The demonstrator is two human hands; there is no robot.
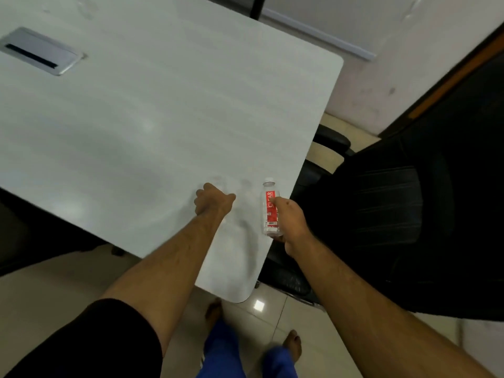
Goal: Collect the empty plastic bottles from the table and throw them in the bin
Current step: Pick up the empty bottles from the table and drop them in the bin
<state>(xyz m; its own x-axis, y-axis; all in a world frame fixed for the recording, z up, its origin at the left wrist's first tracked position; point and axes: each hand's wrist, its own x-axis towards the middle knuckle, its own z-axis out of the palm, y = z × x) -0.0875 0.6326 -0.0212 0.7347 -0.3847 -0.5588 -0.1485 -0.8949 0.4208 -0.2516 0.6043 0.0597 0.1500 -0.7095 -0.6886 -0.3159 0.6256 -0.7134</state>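
Note:
A small clear plastic bottle (pixel 269 207) with a red label and a white cap is upright at the near right edge of the white table (pixel 163 118). My right hand (pixel 294 222) is closed around it from the right. My left hand (pixel 214 202) is over the table just left of it, fingers curled and thumb out. A faint clear shape (pixel 219 181) shows just beyond its knuckles, too blurred to tell what it is or whether the hand holds it. No bin is in view.
A black office chair (pixel 395 214) stands tight against the table's right edge. A silver cable box (pixel 41 51) is set into the tabletop at far left. My bare feet and blue trousers (pixel 223 347) are on the tiled floor below the table corner.

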